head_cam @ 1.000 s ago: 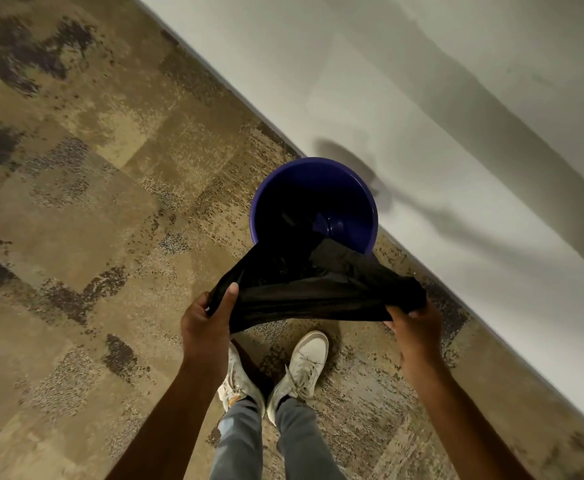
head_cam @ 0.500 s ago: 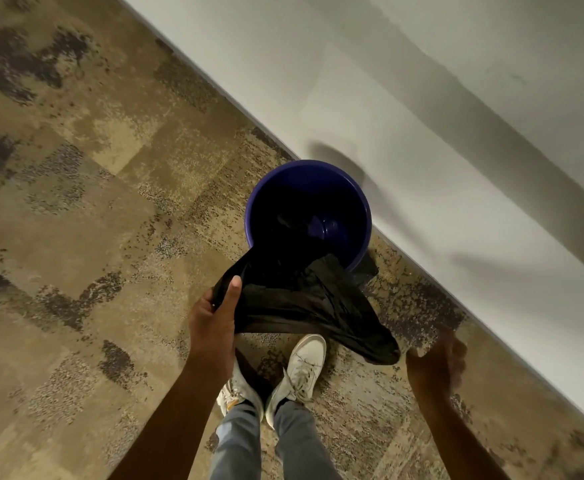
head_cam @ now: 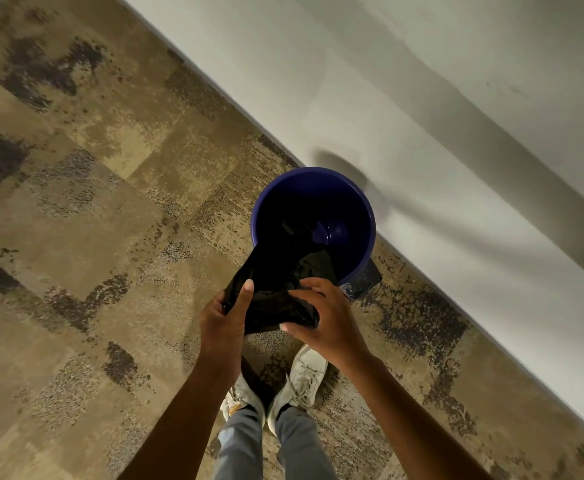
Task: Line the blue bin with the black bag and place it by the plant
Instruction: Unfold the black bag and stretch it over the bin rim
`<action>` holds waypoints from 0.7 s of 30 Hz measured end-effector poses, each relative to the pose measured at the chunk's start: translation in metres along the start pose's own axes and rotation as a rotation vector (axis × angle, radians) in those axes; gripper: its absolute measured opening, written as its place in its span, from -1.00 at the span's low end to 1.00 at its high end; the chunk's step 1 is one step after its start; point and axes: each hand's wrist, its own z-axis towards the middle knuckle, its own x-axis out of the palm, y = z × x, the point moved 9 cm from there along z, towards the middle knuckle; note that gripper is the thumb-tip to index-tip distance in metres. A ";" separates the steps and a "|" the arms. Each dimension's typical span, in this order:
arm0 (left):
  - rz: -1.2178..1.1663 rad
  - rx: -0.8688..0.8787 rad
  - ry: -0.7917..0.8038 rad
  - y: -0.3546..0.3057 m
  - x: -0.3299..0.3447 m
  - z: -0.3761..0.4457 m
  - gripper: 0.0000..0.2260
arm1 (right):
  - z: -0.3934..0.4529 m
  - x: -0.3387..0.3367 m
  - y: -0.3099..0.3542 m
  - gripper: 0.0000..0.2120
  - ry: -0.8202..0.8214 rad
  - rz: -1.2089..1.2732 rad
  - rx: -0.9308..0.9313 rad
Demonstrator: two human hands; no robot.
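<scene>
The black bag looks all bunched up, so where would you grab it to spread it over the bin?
Probably by its loose upper edge, from the near side. The black bag trails into the blue bin, and its bunched top sits between the left hand and right hand; parting that edge sideways should open it.

We see the blue bin, round and deep, standing upright on patterned carpet close to the white wall, its mouth open. The black bag is crumpled; part hangs down inside the bin over the near rim, the rest is bunched just outside it, not yet spread around the rim.
</scene>
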 end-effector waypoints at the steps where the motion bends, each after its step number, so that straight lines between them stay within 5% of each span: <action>1: -0.014 -0.007 0.002 0.000 -0.001 0.001 -0.83 | 0.002 0.001 0.001 -0.48 0.001 -0.004 -0.004; 9: -0.087 -0.052 0.050 0.009 -0.005 0.006 -0.77 | 0.004 0.016 0.011 -0.54 0.083 -0.024 -0.033; 15: -0.068 -0.044 0.133 0.010 -0.001 0.005 -0.74 | 0.003 0.015 0.019 -0.83 0.038 0.056 -0.041; 21: 0.282 0.087 0.390 0.005 0.019 -0.002 -0.80 | 0.004 0.008 0.015 -0.76 -0.013 0.246 0.080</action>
